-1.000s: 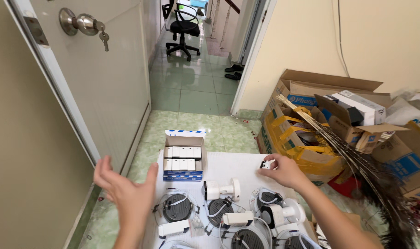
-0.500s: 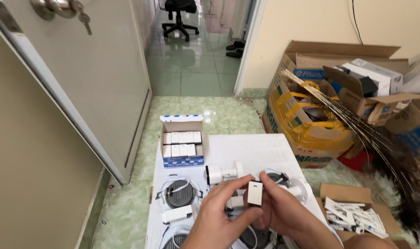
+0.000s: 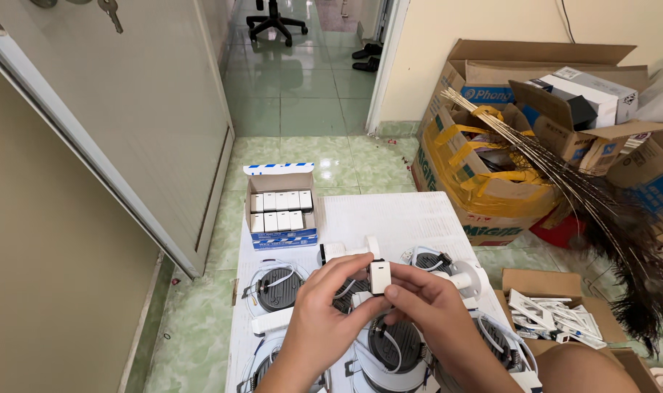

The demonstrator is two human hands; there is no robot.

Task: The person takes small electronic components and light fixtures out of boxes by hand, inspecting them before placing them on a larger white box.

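My left hand [image 3: 324, 316] and my right hand [image 3: 437, 313] meet in the lower middle of the head view. Together they pinch a small white rectangular plug-in part [image 3: 379, 276] between the fingertips. Under the hands, several round white lamp fittings with black centres and thin wires [image 3: 277, 289] lie on a white board [image 3: 389, 218]. A short white cylinder part [image 3: 342, 251] lies just beyond my hands.
An open blue-and-white carton of small white boxes [image 3: 282, 211] stands at the board's far left corner. Open cardboard boxes [image 3: 491, 189] and a feather broom [image 3: 622, 218] crowd the right. A small box of white parts [image 3: 553, 316] sits at lower right. A door [image 3: 135, 109] stands at left.
A second ago my hands were apart, the right one reaching at the board. They have come together over the lamp fittings, holding the small white part, which has shifted slightly lower and left.
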